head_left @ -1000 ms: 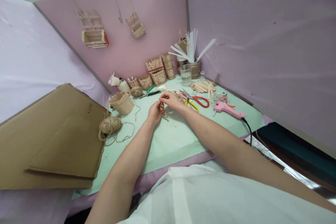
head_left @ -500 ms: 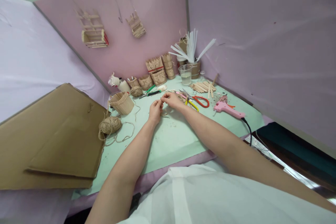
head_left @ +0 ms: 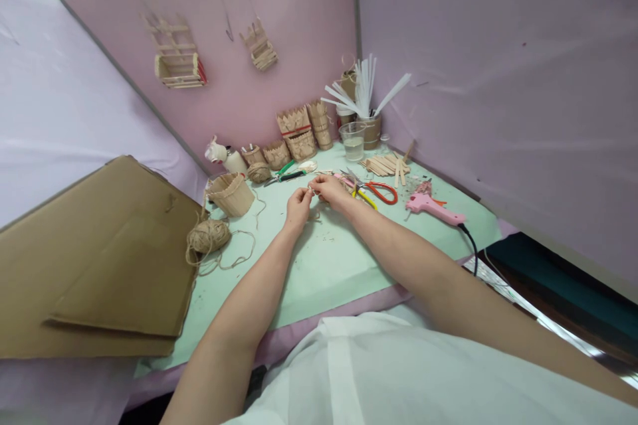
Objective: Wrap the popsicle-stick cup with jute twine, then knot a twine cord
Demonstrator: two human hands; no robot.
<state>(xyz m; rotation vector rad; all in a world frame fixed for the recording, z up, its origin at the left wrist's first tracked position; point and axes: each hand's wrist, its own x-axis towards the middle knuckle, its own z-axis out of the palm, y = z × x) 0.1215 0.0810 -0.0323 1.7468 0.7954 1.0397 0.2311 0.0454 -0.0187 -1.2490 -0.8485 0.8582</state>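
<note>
Over the middle of the table my left hand (head_left: 298, 208) and my right hand (head_left: 329, 189) meet, fingertips pinched together. Between them is a small pale thing, too small to make out. A curl of twine-like strand (head_left: 315, 216) shows just beneath my hands; whether it joins what they pinch I cannot tell. Close beside my right hand lie scissors with red handles (head_left: 383, 192) and a yellow-handled tool (head_left: 366, 199), partly covered by the hand. To the left stand a cup covered in craft sticks (head_left: 232, 196) and a ball of jute twine (head_left: 209, 237) with loose loops.
Pliers (head_left: 286, 176) lie behind my hands. A pink glue gun (head_left: 433, 208) with its cord and a pile of craft sticks (head_left: 386, 165) are on the right. A clear water cup (head_left: 353, 146) stands at the back. Large cardboard (head_left: 109, 259) covers the left side.
Both hands have shifted slightly to the right, still pinched together. A small pale bit now shows between the fingertips. Nothing else on the table has moved.
</note>
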